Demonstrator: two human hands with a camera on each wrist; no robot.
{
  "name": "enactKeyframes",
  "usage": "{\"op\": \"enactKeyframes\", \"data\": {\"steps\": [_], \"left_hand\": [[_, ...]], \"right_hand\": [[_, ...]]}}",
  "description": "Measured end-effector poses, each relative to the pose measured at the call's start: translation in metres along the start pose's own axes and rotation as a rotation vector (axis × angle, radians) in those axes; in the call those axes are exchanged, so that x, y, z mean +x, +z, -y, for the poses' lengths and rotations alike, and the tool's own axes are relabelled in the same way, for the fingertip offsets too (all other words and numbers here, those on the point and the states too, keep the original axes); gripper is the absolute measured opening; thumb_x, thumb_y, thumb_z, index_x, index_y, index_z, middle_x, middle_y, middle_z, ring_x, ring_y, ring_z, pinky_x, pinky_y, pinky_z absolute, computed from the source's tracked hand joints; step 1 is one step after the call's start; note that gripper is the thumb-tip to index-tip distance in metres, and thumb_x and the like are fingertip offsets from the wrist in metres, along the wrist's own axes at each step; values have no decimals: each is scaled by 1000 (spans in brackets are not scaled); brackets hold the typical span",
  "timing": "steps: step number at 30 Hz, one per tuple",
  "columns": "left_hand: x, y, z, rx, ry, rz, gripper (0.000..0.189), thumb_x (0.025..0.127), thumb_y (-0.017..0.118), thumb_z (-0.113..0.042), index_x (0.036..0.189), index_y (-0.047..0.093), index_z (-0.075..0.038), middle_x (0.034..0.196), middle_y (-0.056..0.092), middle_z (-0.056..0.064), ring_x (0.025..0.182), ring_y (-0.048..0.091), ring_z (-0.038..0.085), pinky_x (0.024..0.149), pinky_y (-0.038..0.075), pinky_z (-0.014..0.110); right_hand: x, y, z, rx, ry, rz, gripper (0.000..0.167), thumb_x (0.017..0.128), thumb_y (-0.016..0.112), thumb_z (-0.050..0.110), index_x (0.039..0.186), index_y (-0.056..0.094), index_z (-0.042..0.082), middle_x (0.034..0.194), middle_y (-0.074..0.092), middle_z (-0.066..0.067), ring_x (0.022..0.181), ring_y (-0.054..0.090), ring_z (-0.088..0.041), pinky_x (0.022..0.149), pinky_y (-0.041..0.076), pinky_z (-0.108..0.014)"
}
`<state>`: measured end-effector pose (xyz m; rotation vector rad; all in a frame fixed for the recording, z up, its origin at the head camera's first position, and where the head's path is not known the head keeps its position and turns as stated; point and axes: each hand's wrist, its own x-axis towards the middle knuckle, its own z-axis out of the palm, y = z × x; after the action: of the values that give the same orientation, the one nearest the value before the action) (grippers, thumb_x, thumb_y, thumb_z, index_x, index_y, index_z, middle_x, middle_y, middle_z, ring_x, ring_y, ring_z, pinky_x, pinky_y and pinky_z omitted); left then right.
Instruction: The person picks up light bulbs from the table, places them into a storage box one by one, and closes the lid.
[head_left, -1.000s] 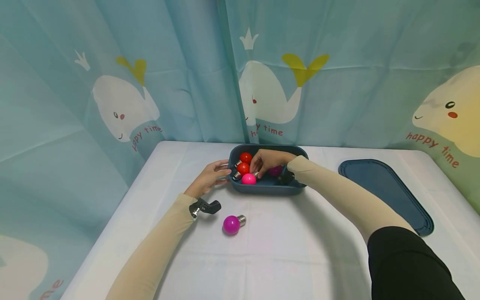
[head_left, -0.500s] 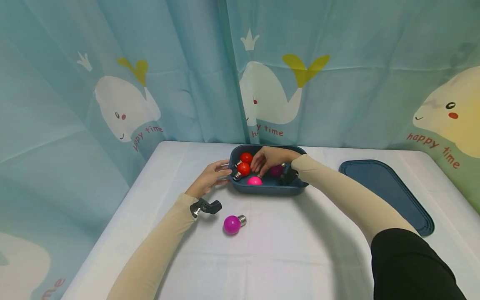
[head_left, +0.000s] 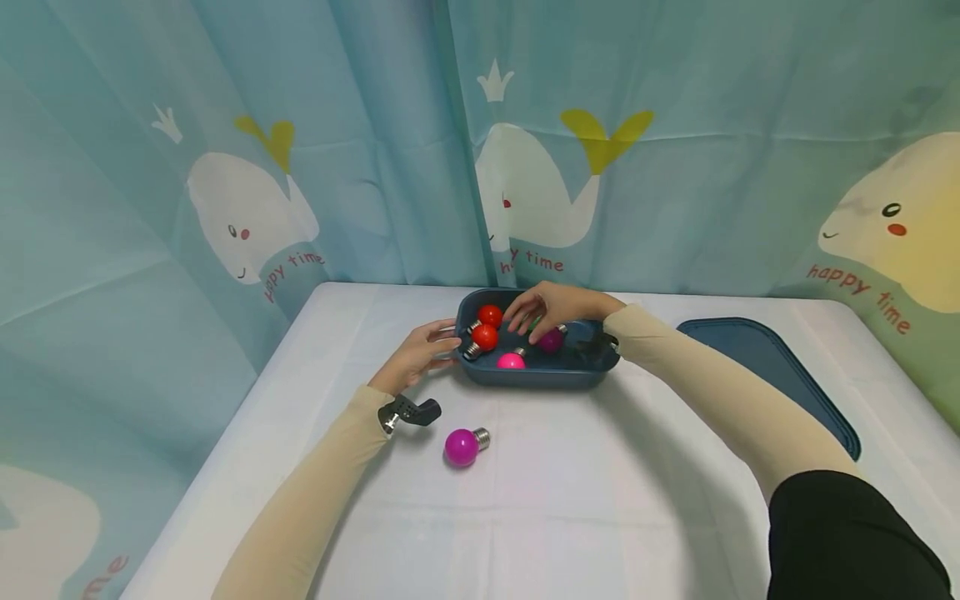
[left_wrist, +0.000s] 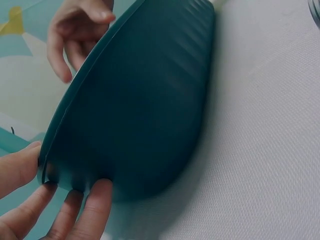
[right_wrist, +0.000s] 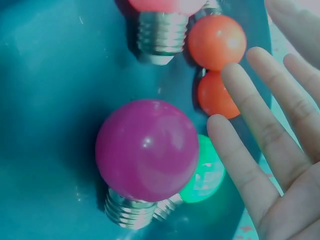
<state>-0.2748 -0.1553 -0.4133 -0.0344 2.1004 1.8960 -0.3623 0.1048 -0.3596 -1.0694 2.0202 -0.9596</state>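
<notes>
My left hand (head_left: 417,357) holds the left end of a dark blue plastic tub (head_left: 536,379), its thumb at the rim and fingers against the outer wall (left_wrist: 130,125). Over the tub's far side hovers my right hand (head_left: 558,308), fingers spread and holding nothing. Inside lie small light bulbs: two red bulbs (head_left: 485,337) at the left, a pink bulb (head_left: 512,361) by the near wall, and a purple bulb (head_left: 551,340) below my right hand. Partly behind the purple one, the right wrist view shows a green bulb (right_wrist: 205,172).
A magenta bulb (head_left: 461,448) lies on the white table (head_left: 555,500) in front of the tub. To the right is a flat dark blue lid (head_left: 787,375), partly covered by the right sleeve. A blue whale-print curtain (head_left: 405,167) hangs behind.
My right hand has let go of the pink bulb and risen up and to the right. The pink bulb has shifted right within the tub. My left hand stays at the tub's end.
</notes>
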Motion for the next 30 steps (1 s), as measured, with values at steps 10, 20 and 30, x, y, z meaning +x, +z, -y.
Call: {"op": "enactKeyframes", "data": {"steps": [10, 20, 30], "left_hand": [[0, 0, -1, 0, -1, 0, 54, 95, 52, -6, 145, 33, -4, 147, 37, 20, 128, 46, 34, 104, 43, 48], [-1, 0, -2, -9, -10, 10, 55, 95, 52, -5, 146, 30, -3, 148, 34, 21, 131, 42, 37, 105, 42, 48], [0, -1, -1, -16, 0, 17, 55, 95, 51, -5, 146, 30, -3, 147, 36, 22, 129, 44, 35, 105, 43, 48]], "right_hand": [[-25, 8, 17, 13, -50, -25, 62, 77, 76, 7, 132, 49, -4, 128, 54, -29, 115, 54, -45, 90, 55, -38], [-50, 34, 27, 11, -122, -179, 60, 74, 79, 17, 126, 56, 0, 124, 61, -20, 111, 61, -36, 94, 53, -40], [-57, 68, 29, 100, -194, -291, 52, 74, 78, 5, 120, 58, -7, 116, 63, -27, 104, 61, -43, 91, 54, -40]]}}
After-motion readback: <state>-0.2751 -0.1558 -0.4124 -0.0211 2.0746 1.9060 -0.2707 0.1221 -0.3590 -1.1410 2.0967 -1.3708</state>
